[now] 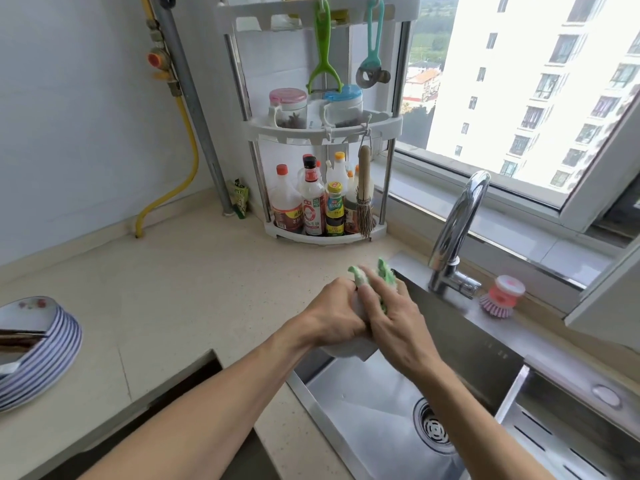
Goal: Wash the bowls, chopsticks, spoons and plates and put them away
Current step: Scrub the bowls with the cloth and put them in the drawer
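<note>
**Kitchen counter and sink, mid-wash: contents left to right**

Far left, on the speckled beige stone counter (pixel 180 289): a stack of white plates with blue-striped rims (pixel 41 355), tilted, dark-ended sticks lying across the top one, probably chopsticks; whether washed or not could not be told. Back corner: a white plastic three-tier rack (pixel 325 131) holding sauce bottles, spice jars and hanging peelers. Centre, over the near-left corner of the stainless steel sink (pixel 374 420): a small white ceramic bowl (pixel 349 349), gripped by the left hand (pixel 332 317), fingers curled round its rim. The right hand (pixel 398 323) pressed a green and white scrubbing cloth (pixel 384 275) against the bowl, fingers bent over the cloth and holding it. Right: a curved chrome tap (pixel 457 230), no water visible; a pink dish brush (pixel 502 296) on the ledge. Sink basin held no other dishes in view. Judged early to midway: one bowl being scrubbed, rinsing not done, plates waiting, nothing seen put away
</note>
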`<act>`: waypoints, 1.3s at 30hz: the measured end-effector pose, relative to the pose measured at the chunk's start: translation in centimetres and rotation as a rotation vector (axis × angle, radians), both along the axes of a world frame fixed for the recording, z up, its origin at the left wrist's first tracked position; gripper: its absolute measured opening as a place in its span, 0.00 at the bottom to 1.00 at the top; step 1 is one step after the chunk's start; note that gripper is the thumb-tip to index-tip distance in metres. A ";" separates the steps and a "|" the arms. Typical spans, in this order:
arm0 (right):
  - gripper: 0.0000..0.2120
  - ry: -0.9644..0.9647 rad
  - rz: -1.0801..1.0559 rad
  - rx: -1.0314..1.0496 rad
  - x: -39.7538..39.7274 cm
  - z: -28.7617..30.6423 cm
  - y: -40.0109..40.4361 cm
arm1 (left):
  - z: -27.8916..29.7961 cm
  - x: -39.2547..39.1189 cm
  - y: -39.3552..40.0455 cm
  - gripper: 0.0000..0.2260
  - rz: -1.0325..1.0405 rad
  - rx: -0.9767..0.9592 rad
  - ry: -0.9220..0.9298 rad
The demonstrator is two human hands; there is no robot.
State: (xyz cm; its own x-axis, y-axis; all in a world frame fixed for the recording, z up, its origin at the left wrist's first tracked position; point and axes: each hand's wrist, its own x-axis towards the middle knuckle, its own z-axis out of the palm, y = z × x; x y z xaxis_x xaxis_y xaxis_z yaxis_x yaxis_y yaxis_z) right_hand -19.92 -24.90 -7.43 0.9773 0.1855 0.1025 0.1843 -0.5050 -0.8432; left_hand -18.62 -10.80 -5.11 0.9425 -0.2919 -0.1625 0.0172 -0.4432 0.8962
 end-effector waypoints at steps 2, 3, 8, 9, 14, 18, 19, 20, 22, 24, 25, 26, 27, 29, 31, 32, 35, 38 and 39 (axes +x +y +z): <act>0.18 0.123 -0.054 0.213 0.9 0.3 -0.7 | 0.2 -0.6 0.1 0.15 -0.052 0.005 0.011; 0.16 0.223 -0.093 0.288 1.8 0.3 -1.2 | 0.3 -0.9 0.0 0.16 -0.078 0.017 0.015; 0.18 0.059 -0.046 -0.007 0.0 0.4 0.5 | 0.3 0.0 0.0 0.10 -0.006 0.076 -0.018; 0.19 0.025 -0.042 -0.031 -0.3 0.1 0.8 | 0.3 -0.1 0.0 0.10 -0.012 0.071 -0.016; 0.20 0.468 -0.128 0.531 1.5 0.3 -1.0 | 1.1 -1.4 0.5 0.16 -0.074 0.021 -0.031; 0.29 0.795 -0.110 0.895 1.7 -0.4 -2.9 | 3.5 -1.3 0.4 0.17 -0.196 0.004 -0.003; 0.29 0.787 -0.121 0.892 1.7 -0.5 -2.9 | 3.9 -1.0 0.6 0.17 -0.218 0.035 0.029; 0.28 0.789 -0.131 0.880 1.7 -0.3 -2.8 | 4.3 -0.6 0.7 0.17 -0.234 0.076 0.071; 0.27 0.769 -0.147 0.805 2.0 0.0 -2.5 | 4.5 0.1 0.5 0.15 -0.252 0.175 0.125; 0.24 0.644 -0.189 0.593 2.6 0.4 -2.1 | 4.1 0.3 -0.1 0.13 -0.211 0.241 0.115; 0.22 0.534 -0.210 0.465 2.7 0.6 -1.8 | 3.8 0.2 -0.4 0.12 -0.181 0.247 0.106; 0.19 0.405 -0.213 0.354 2.5 0.9 -1.5 | 3.3 0.1 -0.6 0.12 -0.146 0.233 0.095; 0.16 0.264 -0.182 0.236 1.9 1.0 -1.0 | 2.8 -0.1 -0.6 0.12 -0.109 0.194 0.084; 0.17 0.040 -0.116 0.009 0.1 1.1 -0.1 | 1.9 -0.2 -0.3 0.13 -0.051 0.100 0.064; 0.18 -0.041 -0.127 0.049 -0.4 0.8 -0.1 | 1.8 -0.3 -0.2 0.14 -0.064 0.060 0.056; 0.16 0.022 -0.156 0.202 -0.1 1.2 -0.5 | 2.1 -0.3 -0.3 0.14 -0.088 0.066 0.057; 0.16 0.300 -0.146 0.489 2.0 1.3 -1.5 | 2.9 -0.6 -0.2 0.13 -0.118 0.084 0.056; 0.17 0.102 -0.116 0.310 1.5 0.8 -0.6 | 3.1 -0.5 0.1 0.13 -0.078 0.058 0.048; 0.16 0.091 -0.100 0.323 1.4 0.4 -0.5 | 3.1 -0.5 0.2 0.13 -0.074 0.066 0.049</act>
State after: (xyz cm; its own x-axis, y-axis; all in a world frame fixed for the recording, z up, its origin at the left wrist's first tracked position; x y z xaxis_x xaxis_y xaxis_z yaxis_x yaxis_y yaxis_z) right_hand -18.50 -25.41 -7.04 0.9968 0.0602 0.0518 0.0639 -0.2212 -0.9731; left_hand -19.13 -10.62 -2.03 0.9091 -0.3478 -0.2293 0.0254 -0.5033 0.8637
